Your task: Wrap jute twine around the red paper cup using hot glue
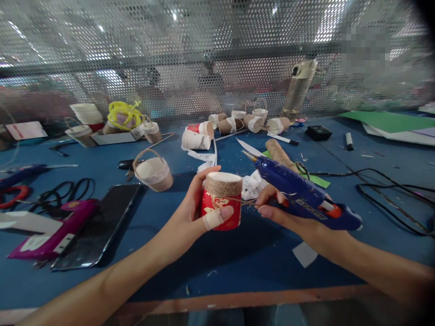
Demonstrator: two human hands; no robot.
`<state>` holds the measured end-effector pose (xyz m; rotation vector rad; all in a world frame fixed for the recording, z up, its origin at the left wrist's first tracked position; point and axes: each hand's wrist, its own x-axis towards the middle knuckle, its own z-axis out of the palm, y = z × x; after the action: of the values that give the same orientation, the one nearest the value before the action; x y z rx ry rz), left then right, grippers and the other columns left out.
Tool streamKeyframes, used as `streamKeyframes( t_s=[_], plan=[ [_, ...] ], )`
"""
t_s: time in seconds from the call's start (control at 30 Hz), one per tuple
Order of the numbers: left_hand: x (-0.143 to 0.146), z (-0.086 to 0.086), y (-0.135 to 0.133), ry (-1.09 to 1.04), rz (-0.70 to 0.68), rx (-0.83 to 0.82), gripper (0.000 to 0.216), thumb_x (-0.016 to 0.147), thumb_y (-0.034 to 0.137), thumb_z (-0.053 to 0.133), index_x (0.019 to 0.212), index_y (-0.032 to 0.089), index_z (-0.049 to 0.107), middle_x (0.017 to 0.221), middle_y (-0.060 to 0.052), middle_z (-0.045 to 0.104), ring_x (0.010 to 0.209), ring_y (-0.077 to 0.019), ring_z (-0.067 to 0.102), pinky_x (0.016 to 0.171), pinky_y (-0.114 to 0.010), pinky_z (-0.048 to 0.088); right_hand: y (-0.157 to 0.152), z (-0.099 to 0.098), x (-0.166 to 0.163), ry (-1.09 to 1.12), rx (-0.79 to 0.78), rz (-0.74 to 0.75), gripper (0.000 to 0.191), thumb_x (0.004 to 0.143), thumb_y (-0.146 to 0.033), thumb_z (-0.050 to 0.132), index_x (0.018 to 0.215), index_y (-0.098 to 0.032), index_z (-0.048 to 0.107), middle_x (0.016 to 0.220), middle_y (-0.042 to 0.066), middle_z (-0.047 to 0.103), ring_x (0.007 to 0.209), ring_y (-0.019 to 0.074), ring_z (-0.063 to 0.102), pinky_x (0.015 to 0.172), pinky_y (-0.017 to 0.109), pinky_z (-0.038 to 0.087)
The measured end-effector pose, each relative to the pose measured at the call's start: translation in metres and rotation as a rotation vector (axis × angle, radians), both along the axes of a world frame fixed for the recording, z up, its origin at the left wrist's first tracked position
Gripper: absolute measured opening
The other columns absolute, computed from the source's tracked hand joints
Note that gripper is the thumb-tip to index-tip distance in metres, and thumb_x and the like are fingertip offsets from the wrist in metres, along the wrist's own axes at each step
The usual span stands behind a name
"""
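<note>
Your left hand clasped the red cup | your right hand pinched the twine, also carrying the glue gun | risk: slackened pinch could loosen the twine

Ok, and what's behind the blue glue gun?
Behind the blue glue gun: a twine roll, green paper and part of a black cord. The gun hides some of the roll and paper; whatever else it covers can't be seen.
</note>
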<state>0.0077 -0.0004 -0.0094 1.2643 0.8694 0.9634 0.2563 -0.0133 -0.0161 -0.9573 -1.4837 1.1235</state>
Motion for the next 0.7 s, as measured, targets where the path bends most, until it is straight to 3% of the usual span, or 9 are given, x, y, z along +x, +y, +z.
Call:
streamKeyframes(
  t_s=[0.13, 0.3, 0.53, 0.7],
  plan=[
    [-0.0003, -0.0008, 0.0017, 0.0, -0.015, 0.026, 0.065, 0.087, 0.03, 0.085, 0.142, 0.038, 0.051, 0.13, -0.004, 0.069, 0.107, -0.0263, 0.072, 0.093, -0.039, 0.063, -0.002, 0.0007, -0.0002, 0.033, 0.035, -0.049, 0.019, 0.085, -0.032, 0.09, 0.087, -0.031, 0.071, 0.09, -0.005, 0.078, 0.084, 0.0166, 0.073, 0.082, 0.032, 0.061],
    [-0.0001, 0.0018, 0.0011, -0.045, -0.049, -0.035, 0.061, 0.083, 0.028, 0.088, 0.134, 0.039, 0.056, 0.123, 0.0, 0.07, 0.104, -0.0222, 0.071, 0.086, -0.03, 0.062, -0.0022, 0.0022, 0.0019, -0.006, 0.09, -0.056, 0.018, 0.086, -0.026, 0.089, 0.085, -0.031, 0.072, 0.088, -0.005, 0.078, 0.085, 0.0161, 0.072, 0.084, 0.031, 0.059],
    [0.0032, 0.0048, -0.0019, -0.098, -0.043, -0.103, 0.057, 0.079, 0.033, 0.088, 0.13, 0.036, 0.062, 0.117, -0.002, 0.073, 0.095, -0.024, 0.071, 0.077, -0.032, 0.061, -0.001, -0.0013, 0.001, 0.015, 0.037, -0.065, 0.029, 0.086, -0.032, 0.089, 0.082, -0.028, 0.061, 0.088, -0.004, 0.077, 0.085, 0.0177, 0.073, 0.086, 0.035, 0.061],
    [0.002, 0.0041, -0.0001, -0.091, -0.094, -0.089, 0.055, 0.079, 0.034, 0.087, 0.129, 0.036, 0.064, 0.113, -0.002, 0.075, 0.095, -0.0259, 0.072, 0.082, -0.035, 0.059, 0.0005, -0.0008, 0.0016, 0.006, 0.036, -0.059, 0.031, 0.085, -0.033, 0.09, 0.082, -0.028, 0.059, 0.088, -0.004, 0.077, 0.084, 0.0179, 0.073, 0.081, 0.035, 0.061]
  ],
)
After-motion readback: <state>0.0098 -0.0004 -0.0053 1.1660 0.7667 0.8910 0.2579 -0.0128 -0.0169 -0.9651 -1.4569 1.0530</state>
